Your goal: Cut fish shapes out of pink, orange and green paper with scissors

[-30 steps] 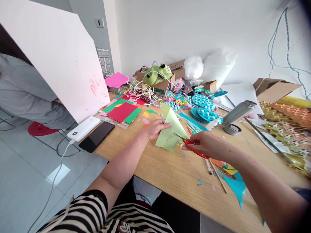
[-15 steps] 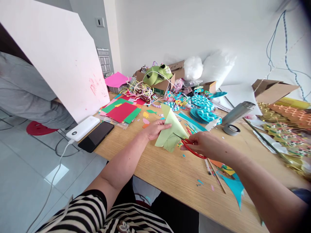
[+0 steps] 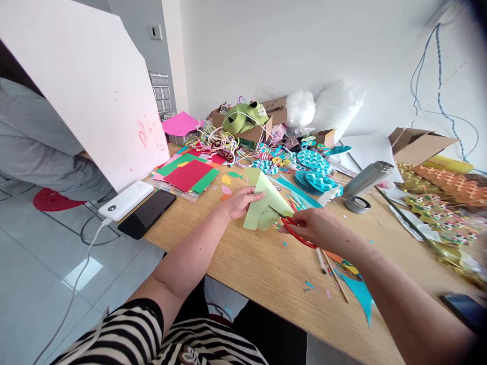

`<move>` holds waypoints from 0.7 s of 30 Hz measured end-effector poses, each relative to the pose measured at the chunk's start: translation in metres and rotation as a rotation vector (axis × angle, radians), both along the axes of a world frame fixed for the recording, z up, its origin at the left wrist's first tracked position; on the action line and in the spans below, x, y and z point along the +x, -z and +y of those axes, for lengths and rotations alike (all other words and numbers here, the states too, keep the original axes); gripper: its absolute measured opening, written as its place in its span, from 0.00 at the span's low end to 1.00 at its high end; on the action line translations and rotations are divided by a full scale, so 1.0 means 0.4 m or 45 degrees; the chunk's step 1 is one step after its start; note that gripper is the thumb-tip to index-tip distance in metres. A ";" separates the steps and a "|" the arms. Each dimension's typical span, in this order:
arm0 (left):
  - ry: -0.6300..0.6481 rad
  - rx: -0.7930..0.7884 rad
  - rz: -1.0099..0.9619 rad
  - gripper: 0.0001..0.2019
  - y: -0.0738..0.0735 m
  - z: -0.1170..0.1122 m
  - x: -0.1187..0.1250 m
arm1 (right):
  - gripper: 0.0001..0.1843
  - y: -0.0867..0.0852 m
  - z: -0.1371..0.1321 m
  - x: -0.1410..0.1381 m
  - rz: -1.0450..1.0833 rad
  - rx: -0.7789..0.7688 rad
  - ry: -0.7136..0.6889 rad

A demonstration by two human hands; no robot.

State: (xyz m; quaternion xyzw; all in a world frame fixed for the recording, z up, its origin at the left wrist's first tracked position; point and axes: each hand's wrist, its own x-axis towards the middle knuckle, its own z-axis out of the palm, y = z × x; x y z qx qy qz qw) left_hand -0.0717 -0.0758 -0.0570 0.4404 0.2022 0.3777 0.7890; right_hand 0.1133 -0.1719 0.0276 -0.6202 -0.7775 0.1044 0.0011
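A sheet of pale green paper (image 3: 254,215) with a curved pencil outline is pinched along its left side by my left hand (image 3: 242,202). My right hand (image 3: 310,224) grips red-handled scissors (image 3: 300,238), whose blades lie at the paper near the drawn line. Just left of the paper on the table are small fish-like cut-outs in green (image 3: 235,175), yellow (image 3: 226,179) and orange (image 3: 225,197). Below the scissors lie a pen (image 3: 321,262), a thin wooden stick (image 3: 337,278) and a blue paper scrap (image 3: 359,292).
Coloured paper sheets (image 3: 190,180), a black phone (image 3: 147,214) and a white power bank (image 3: 126,198) lie to the left. Farther back stand craft boxes (image 3: 251,137) and blue wavy paper pieces (image 3: 314,177). A steel flask (image 3: 367,178) stands tilted-looking at right, beside a tape roll (image 3: 357,204).
The green paper has turned slightly in my left hand, and the scissors have shifted a little with it. The whole view has drifted slightly, showing more of a dark phone at the right edge.
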 end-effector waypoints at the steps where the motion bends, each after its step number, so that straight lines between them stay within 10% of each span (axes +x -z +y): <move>1: -0.015 -0.007 -0.003 0.19 0.002 0.001 0.000 | 0.33 0.000 -0.001 0.001 0.008 0.005 0.001; 9: -0.263 -0.102 -0.129 0.13 0.000 0.013 -0.002 | 0.29 0.013 -0.056 0.027 0.254 0.013 0.150; 14: -0.351 -0.168 -0.201 0.09 0.001 0.018 0.000 | 0.24 0.105 -0.082 -0.016 0.997 0.467 0.560; 21: -0.344 -0.130 -0.242 0.10 0.001 0.012 0.005 | 0.15 0.182 -0.017 -0.116 1.335 0.724 0.513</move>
